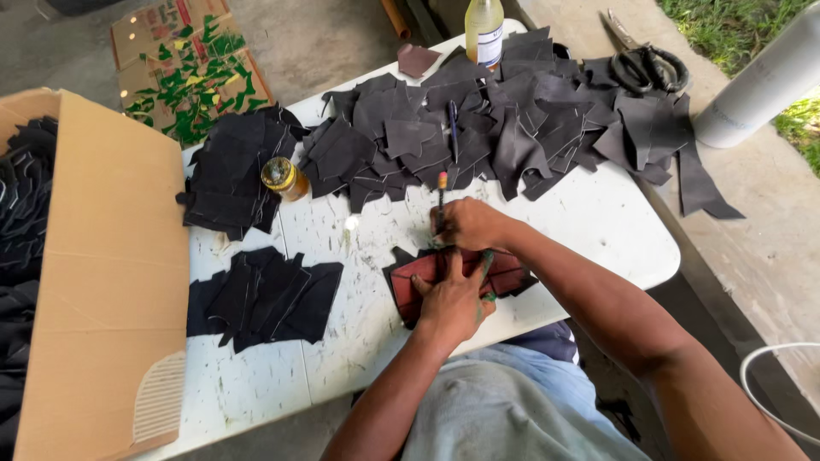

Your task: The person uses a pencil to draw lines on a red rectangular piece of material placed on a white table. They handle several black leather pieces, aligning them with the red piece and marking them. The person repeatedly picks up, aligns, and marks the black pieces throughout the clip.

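Head view looks down on a white table (589, 222), which serves as the landmark for everything else. Near its front edge lies a reddish-brown template (431, 271) on top of a dark leather piece (398, 260). The left hand (451, 300) presses flat on the template, fingers spread, apparently to keep it from sliding. The right hand (468, 224) is closed around a pen (441, 198) held upright at the template's far edge, seemingly so the tip can follow that edge.

Toward the table's back lies a wide heap of dark cut pieces (512, 119), with a clear bottle (484, 30) standing at the rear edge and black scissors (642, 64) on the heap's right end. Left of centre sits a small jar (282, 177) beside another stack of cut pieces (229, 175), and a third stack (265, 294) lies nearer the front. Off the table's left side stands an open cardboard box (111, 273), within easy reach, holding more dark pieces.
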